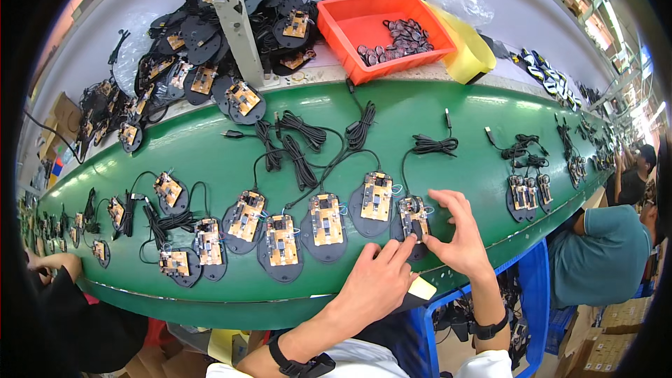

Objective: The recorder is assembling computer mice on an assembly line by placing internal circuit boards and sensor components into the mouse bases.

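In front of me on the green belt lies a computer mouse base, a dark oval shell with a tan circuit board and a coiled black cable. My left hand has its fingers pressed together, their tips on the near end of this base. My right hand arches at its right side, thumb touching the near edge and index finger spread away from it. Whatever sits under the fingertips is hidden. Just left is another mouse base, with a further mouse base beside it.
An orange-red bin of small round dark parts stands behind the belt. More cabled bases are heaped at a metal post. A blue crate sits below the near edge. Co-workers sit at both sides.
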{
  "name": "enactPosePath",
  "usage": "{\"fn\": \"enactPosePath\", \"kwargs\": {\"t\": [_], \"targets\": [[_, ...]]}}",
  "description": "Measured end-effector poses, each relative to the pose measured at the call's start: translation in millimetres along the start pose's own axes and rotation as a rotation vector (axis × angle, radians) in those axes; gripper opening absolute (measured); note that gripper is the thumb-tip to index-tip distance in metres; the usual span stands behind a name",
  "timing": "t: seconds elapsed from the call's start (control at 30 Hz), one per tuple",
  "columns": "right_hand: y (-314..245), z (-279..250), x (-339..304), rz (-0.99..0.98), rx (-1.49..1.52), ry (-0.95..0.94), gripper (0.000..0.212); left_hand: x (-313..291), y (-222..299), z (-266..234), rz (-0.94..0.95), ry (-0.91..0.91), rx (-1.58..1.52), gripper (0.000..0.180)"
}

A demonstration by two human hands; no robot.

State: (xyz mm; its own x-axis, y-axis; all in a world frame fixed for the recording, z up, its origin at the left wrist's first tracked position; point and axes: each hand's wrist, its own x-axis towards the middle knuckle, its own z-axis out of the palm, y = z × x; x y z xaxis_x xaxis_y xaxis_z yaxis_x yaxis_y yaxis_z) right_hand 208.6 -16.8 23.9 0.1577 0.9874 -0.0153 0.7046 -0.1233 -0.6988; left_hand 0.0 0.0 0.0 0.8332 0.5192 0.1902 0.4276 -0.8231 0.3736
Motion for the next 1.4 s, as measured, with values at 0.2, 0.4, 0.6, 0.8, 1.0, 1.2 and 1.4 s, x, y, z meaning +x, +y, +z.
{"fn": "enactPosePath", "kwargs": {"t": [0.2, 0.4, 0.6, 0.8, 1.0, 1.2, 1.4], "targets": [[-17, 20, 7, -0.448, -0.224, 0.023, 0.041, -31, -16, -28, 0.033, 0.301, -0.133, 0.024], [6, -27, 18, -0.286, -0.689, 0.218, 0.037, -76, -54, -53, -0.180, 0.242, 0.070, 0.021], [-58, 21, 64, -0.583, -0.445, -0.081, 0.054, -92, -84, -60, -0.226, 0.254, -0.028, 0.021], [-92, 11, 86, -0.667, -0.372, -0.364, 0.050, -110, -103, -84, -0.285, 0.216, 0.045, 0.022], [-113, -31, 256, -0.696, -0.376, 0.090, 0.031, -96, -70, -100, -0.091, 0.187, -0.023, 0.025], [-100, -11, 349, -0.371, -0.497, -0.169, 0.036, -63, -42, -67, 0.064, 0.043, -0.207, 0.030], [-104, -15, 285, -0.563, -0.116, 0.203, 0.034, -59, -53, -65, 0.059, 0.047, -0.124, 0.032]]}}
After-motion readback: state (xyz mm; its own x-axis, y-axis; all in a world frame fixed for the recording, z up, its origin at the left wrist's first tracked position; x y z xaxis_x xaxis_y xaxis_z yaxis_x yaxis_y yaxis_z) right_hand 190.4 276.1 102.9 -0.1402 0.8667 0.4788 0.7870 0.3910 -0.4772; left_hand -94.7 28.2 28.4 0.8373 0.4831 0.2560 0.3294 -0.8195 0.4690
